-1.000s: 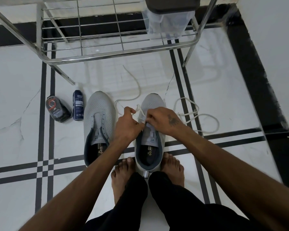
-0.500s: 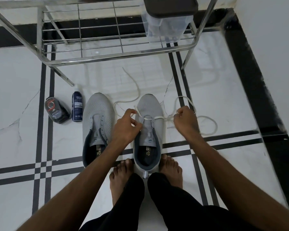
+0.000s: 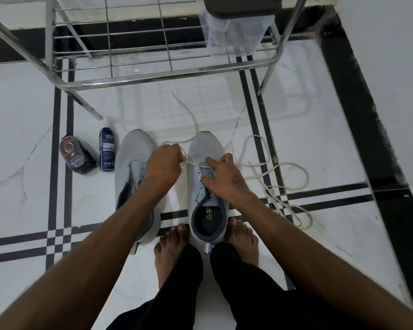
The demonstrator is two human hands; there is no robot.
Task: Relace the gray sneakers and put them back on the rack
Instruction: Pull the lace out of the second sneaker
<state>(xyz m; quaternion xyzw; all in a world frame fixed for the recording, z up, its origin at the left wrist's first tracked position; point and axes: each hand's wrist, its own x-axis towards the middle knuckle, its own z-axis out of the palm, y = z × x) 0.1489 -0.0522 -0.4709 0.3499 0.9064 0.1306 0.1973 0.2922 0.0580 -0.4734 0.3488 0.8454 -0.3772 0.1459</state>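
The right-hand gray mesh sneaker (image 3: pixel 206 184) stood on the white marble floor (image 3: pixel 320 129) between the person's bare feet, toe toward the steel wire shoe rack (image 3: pixel 153 75). Its white cord lace (image 3: pixel 281 184) crossed only the lowest eyelets, the long remainder lying in loose loops on the floor to the right. The left-hand gray mesh sneaker (image 3: pixel 134 160) stood just beside it with no lace visible in its eyelets. By this evidence the relacing was at an early stage: one shoe barely begun, the other untouched, and neither returned to the rack. The left hand (image 3: pixel 163 163) was curled, pinching the lace end beside the toe. The right hand (image 3: pixel 224 179) rested on the eyelet row, forefinger extended; its remaining fingers appeared to pinch the lace near an eyelet, though blur made this uncertain. A dark blue spray can (image 3: pixel 107 153) and a black shoe-polish applicator (image 3: pixel 78 156) lay to the left.
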